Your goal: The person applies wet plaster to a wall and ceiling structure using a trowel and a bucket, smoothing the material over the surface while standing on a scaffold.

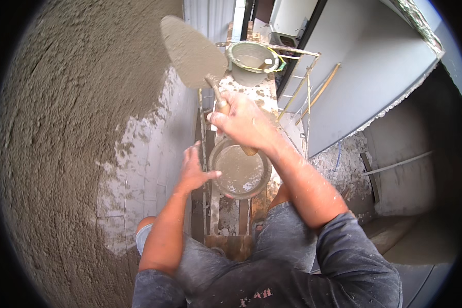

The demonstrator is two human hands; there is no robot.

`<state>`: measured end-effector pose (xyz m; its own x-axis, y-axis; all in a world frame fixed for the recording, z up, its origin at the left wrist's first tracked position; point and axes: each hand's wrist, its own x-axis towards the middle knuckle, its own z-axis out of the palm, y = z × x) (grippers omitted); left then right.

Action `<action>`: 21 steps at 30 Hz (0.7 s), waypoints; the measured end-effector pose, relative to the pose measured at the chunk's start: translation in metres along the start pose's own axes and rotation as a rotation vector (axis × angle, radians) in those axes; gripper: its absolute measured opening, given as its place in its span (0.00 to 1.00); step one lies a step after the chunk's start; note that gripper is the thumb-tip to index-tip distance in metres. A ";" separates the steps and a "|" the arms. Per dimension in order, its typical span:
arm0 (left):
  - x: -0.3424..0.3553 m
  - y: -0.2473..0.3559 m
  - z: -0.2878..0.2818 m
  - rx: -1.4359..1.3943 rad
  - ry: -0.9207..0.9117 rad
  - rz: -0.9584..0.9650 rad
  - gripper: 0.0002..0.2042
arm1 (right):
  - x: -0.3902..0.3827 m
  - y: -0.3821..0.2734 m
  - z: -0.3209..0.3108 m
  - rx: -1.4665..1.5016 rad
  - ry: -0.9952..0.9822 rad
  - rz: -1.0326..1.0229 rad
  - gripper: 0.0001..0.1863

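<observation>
In my right hand (241,118) I grip the wooden handle of a trowel (194,52), its broad pointed blade coated grey and raised at the upper left, close to the wall. My left hand (194,167) is empty, fingers apart, beside the near bucket (214,186); its thumb is at or just over the rim, and touching cannot be told. Wet grey mortar (238,167) partly fills that bucket. Rough wet mortar covers much of the wall (72,77) on my left, while a paler patch (138,164) of bare blocks shows lower down.
A second bucket (249,77) with a yellow-green handle stands farther along the spattered plank (264,97). Metal scaffold framing (308,87) rises beside it. On the right are a large grey panel (359,66) with a rough edge and a leaning wooden stick (321,90).
</observation>
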<state>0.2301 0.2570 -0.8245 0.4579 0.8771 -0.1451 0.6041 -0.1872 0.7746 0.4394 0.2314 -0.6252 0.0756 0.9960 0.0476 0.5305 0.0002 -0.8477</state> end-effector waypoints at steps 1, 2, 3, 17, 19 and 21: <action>0.003 -0.008 0.000 0.116 0.052 -0.072 0.56 | -0.010 -0.001 -0.005 -0.044 0.013 0.003 0.24; 0.005 -0.015 -0.001 0.238 0.102 -0.147 0.52 | -0.019 -0.001 -0.010 -0.084 0.025 0.008 0.24; 0.006 -0.022 -0.001 0.249 0.088 -0.130 0.52 | -0.029 0.012 -0.010 -0.172 0.011 0.055 0.23; 0.039 -0.053 0.018 0.033 -0.083 -0.168 0.46 | -0.026 0.074 -0.021 -0.307 0.010 0.323 0.18; 0.042 -0.063 0.019 0.043 -0.116 -0.207 0.47 | -0.025 0.073 -0.018 -0.321 -0.044 0.294 0.18; 0.042 -0.078 0.014 0.054 -0.110 -0.236 0.49 | -0.021 0.074 -0.006 -0.307 -0.016 0.270 0.17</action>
<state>0.2116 0.3020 -0.8993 0.3664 0.8463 -0.3867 0.7354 -0.0088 0.6775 0.4825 0.2098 -0.6858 0.2346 0.9579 -0.1652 0.7212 -0.2855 -0.6312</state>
